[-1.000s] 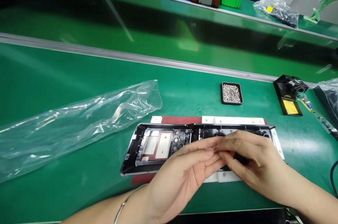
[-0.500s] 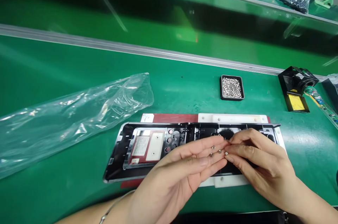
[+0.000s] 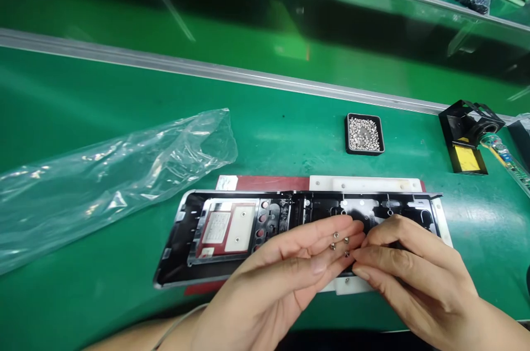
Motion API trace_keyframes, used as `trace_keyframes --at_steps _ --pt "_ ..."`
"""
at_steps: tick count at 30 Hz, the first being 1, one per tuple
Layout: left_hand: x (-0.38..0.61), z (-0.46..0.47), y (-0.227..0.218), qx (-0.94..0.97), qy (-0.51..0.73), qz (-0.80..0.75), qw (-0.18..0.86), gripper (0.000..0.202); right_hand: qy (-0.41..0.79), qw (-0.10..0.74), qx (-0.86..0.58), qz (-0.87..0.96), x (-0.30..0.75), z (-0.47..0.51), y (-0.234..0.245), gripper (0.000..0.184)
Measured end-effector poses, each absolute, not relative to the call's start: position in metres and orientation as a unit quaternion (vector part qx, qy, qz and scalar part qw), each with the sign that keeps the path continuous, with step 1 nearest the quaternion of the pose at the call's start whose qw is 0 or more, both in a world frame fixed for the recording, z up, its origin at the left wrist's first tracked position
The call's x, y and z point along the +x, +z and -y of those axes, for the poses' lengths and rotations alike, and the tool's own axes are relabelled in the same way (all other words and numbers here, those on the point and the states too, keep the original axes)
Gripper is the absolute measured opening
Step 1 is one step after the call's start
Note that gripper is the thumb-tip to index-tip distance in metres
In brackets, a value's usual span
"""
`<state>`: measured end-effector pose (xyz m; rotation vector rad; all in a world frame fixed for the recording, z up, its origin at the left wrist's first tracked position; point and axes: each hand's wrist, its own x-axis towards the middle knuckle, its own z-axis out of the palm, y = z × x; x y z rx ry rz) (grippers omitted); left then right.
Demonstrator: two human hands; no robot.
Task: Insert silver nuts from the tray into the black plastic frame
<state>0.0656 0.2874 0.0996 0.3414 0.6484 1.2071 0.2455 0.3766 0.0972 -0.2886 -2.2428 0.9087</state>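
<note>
Small metal pieces (image 3: 335, 235) are cradled on the flattened left hand (image 3: 285, 274) above the black casing (image 3: 176, 249); the right hand (image 3: 426, 274) is bunched beside them, any grip hidden. Pieces could be spilled by a tilt or nudge.

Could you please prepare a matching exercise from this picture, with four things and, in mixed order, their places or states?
1. Left hand
2. Plastic bag
3. Small square tray
4. Black casing

A. Holding many shiny pieces
B. Lying on a red-and-white base
C. Palm up, bearing a few metal parts
D. Transparent, at the picture's left

Pairs: 1-C, 2-D, 3-A, 4-B.
</note>
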Motion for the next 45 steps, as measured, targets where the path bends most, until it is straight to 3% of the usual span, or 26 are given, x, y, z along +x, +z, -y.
trace_keyframes --at_steps 10,17,23,29,45 --pt "0.066 -0.284 0.096 0.137 0.537 -0.284 0.783 0.035 0.363 0.344 -0.129 0.856 0.243 -0.371 0.086 0.015" --pt "0.068 -0.280 0.097 0.126 0.541 -0.261 0.790 0.038 0.263 0.329 -0.076 0.904 0.259 -0.376 0.092 0.019" --pt "0.065 -0.282 0.094 0.100 0.580 -0.241 0.772 0.040 0.200 0.316 -0.182 0.909 0.285 -0.401 0.107 0.015" --pt "0.063 -0.280 0.091 0.071 0.588 -0.215 0.776 0.042 0.213 0.255 -0.175 0.927 0.284 -0.424 0.098 0.016" --pt "0.062 -0.278 0.090 0.073 0.580 -0.252 0.771 0.041 0.243 0.268 -0.159 0.919 0.285 -0.427 0.096 0.010"
